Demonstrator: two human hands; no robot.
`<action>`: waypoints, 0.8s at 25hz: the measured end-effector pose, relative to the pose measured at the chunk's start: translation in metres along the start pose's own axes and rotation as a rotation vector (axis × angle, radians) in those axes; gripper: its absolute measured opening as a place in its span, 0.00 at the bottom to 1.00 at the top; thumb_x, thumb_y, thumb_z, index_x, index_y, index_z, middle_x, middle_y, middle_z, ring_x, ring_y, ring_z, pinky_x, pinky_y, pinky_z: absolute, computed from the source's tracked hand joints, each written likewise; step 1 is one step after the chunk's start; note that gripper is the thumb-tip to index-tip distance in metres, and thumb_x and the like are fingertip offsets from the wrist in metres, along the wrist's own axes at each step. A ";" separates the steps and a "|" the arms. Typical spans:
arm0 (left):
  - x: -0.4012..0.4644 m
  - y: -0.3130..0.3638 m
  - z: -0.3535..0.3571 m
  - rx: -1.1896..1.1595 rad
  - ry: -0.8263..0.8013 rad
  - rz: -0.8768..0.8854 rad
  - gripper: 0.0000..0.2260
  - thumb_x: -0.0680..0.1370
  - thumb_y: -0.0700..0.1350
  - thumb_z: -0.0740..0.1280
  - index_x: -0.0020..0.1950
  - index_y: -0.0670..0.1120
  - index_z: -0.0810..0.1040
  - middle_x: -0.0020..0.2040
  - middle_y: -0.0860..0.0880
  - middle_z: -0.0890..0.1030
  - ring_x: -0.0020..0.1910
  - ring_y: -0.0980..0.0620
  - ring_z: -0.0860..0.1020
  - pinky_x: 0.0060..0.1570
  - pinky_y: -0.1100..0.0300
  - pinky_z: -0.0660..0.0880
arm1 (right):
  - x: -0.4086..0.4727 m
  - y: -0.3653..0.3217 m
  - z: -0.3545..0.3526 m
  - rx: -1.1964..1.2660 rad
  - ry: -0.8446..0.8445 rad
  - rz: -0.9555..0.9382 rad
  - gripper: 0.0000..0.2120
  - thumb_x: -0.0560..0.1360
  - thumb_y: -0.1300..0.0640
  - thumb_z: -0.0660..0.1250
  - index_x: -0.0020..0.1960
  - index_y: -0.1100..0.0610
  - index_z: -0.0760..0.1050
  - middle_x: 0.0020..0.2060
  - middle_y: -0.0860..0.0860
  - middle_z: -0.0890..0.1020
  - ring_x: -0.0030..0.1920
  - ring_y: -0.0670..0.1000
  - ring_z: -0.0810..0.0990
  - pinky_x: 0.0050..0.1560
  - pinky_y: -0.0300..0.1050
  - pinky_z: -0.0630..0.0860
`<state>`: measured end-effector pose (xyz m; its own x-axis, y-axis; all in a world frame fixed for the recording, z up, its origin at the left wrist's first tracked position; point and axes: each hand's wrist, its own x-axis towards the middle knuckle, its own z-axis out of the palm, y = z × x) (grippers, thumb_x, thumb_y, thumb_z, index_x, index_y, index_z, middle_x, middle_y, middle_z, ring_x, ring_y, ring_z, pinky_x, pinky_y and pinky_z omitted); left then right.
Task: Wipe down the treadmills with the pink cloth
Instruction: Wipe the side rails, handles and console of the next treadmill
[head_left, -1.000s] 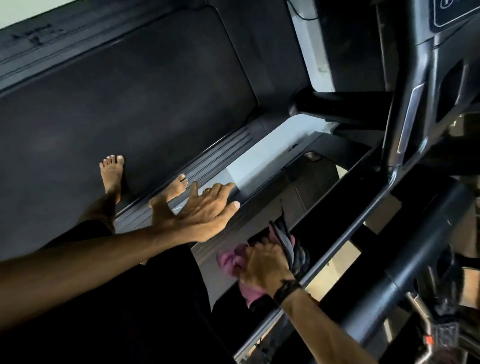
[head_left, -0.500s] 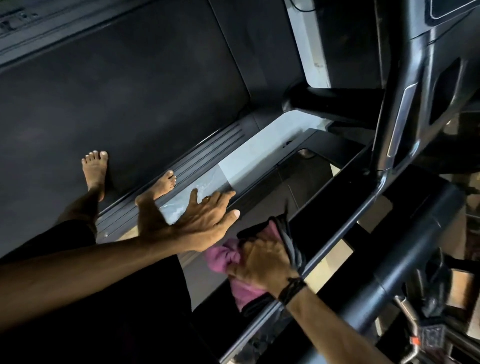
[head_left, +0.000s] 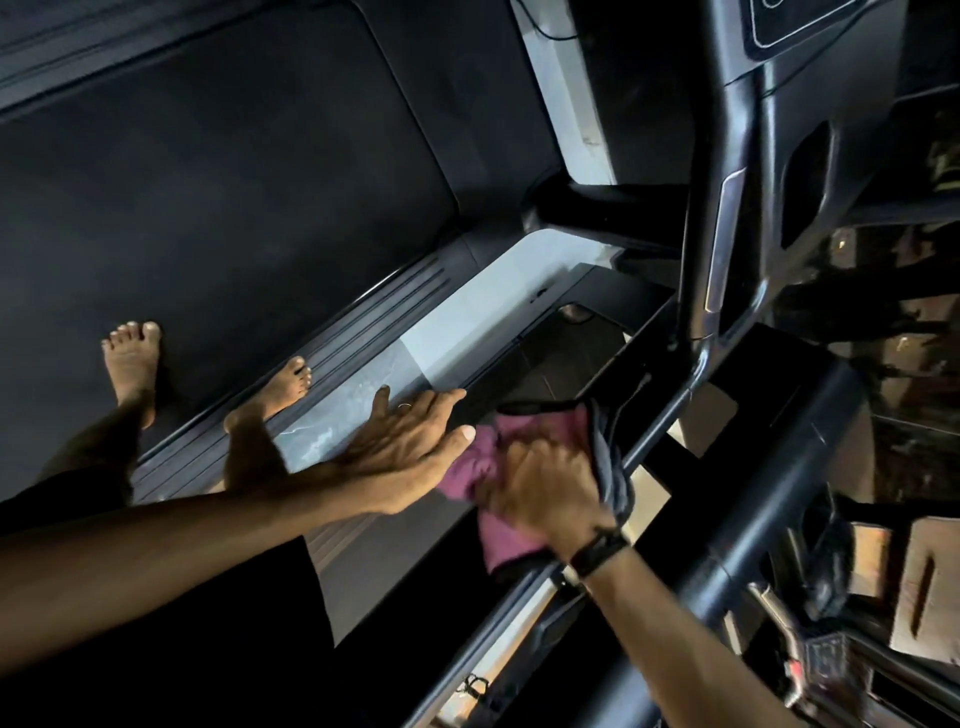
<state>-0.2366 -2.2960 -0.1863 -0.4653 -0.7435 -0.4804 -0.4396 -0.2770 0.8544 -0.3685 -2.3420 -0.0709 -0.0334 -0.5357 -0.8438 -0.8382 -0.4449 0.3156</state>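
Head view, looking steeply down. Right hand (head_left: 545, 488) presses the pink cloth (head_left: 480, 470) against a dark rail (head_left: 654, 436) that runs diagonally at the treadmill's side; the grip is clenched on the cloth, fingers curled over its bunched folds, image blurred there. A dark grey strip of fabric (head_left: 610, 467) hangs bunched just beyond the knuckles, touching the cloth; whether the same hand holds it, cannot tell. Black band (head_left: 597, 553) on the right wrist. Left hand (head_left: 410, 441) held flat with fingers straight and together, grip released, holding nothing; its fingertips lie just beside the cloth's left edge, contact not resolvable. Ring (head_left: 404, 406) on one left finger. Treadmill belt (head_left: 234, 208) fills the upper left, with a ribbed side step (head_left: 363, 332) along its edge. Two bare feet: one (head_left: 132, 358) on the belt, the other (head_left: 288, 387) on the ribbed step. Black upright post (head_left: 711, 208) at upper right.
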 end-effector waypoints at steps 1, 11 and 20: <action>0.002 0.001 0.000 -0.008 0.005 0.009 0.40 0.72 0.67 0.34 0.79 0.51 0.54 0.74 0.50 0.68 0.72 0.52 0.68 0.76 0.42 0.45 | 0.023 0.023 -0.005 -0.036 0.058 0.095 0.24 0.82 0.42 0.55 0.63 0.59 0.76 0.62 0.60 0.79 0.70 0.61 0.72 0.64 0.52 0.73; 0.011 -0.002 -0.010 -0.067 0.068 -0.017 0.40 0.72 0.67 0.34 0.79 0.50 0.56 0.73 0.49 0.69 0.72 0.51 0.69 0.75 0.41 0.45 | 0.033 0.001 0.018 -0.294 -0.126 0.168 0.26 0.80 0.48 0.57 0.65 0.69 0.75 0.66 0.74 0.72 0.70 0.77 0.66 0.62 0.65 0.73; 0.017 -0.008 -0.013 -0.056 0.097 -0.047 0.39 0.72 0.66 0.34 0.79 0.51 0.56 0.71 0.50 0.71 0.69 0.51 0.71 0.75 0.42 0.45 | 0.059 0.016 0.017 -0.336 -0.180 0.206 0.20 0.67 0.40 0.70 0.44 0.56 0.85 0.40 0.53 0.84 0.40 0.51 0.83 0.38 0.39 0.75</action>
<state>-0.2308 -2.3141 -0.1988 -0.3673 -0.7834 -0.5014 -0.4148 -0.3445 0.8422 -0.3930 -2.3680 -0.1235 -0.3006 -0.5172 -0.8014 -0.5809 -0.5671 0.5839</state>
